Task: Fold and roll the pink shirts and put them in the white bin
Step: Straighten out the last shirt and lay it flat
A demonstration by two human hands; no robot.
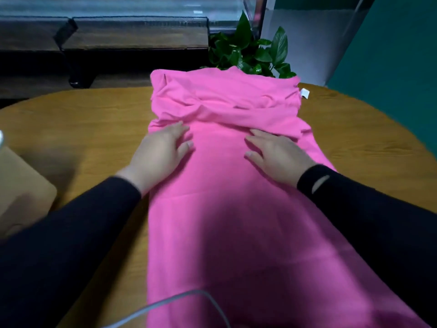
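A pink shirt (220, 209) lies folded into a long strip down the middle of the round wooden table (82, 119). Its far end is turned back into a loose thick fold (224, 100), with a white label (304, 93) sticking out at the right. My left hand (160, 155) rests flat on the shirt's left side just below that fold, fingers straight. My right hand (276, 155) lies flat on the shirt's right side at the same height, fingers straight. Neither hand holds any cloth. No white bin is in view.
A leafy green plant (250, 53) stands right behind the shirt's far end. A tan box (21, 185) sits at the table's left edge. A grey cable (179, 304) crosses the shirt's near end. Dark furniture stands beyond the table.
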